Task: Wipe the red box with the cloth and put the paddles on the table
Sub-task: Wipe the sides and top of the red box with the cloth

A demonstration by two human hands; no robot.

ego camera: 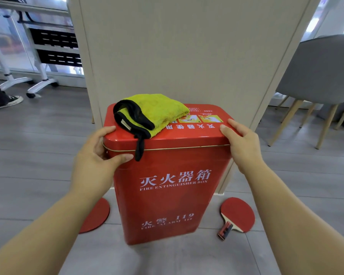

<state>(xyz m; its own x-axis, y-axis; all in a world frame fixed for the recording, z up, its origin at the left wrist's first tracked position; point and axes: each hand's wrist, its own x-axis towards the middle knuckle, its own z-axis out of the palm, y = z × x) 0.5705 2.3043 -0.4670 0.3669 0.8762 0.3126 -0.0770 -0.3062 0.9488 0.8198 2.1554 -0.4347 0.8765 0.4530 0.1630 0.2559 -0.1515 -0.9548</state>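
Yellow cloth (pixel 157 110) tops upright red box (pixel 167 195); paddles (pixel 237 213) flank it.

Grey chair (pixel 322 72) — beige pillar (pixel 187 56)

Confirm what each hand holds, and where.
Both grip the red metal fire-extinguisher box at its lid: left hand on the near-left corner, right hand on the right edge.

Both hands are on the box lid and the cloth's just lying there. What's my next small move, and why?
Probably lift the left hand off the red box and grip the yellow cloth, which lies unheld on the box top right beside that hand. The right hand, holding the other corner, can steady the box.
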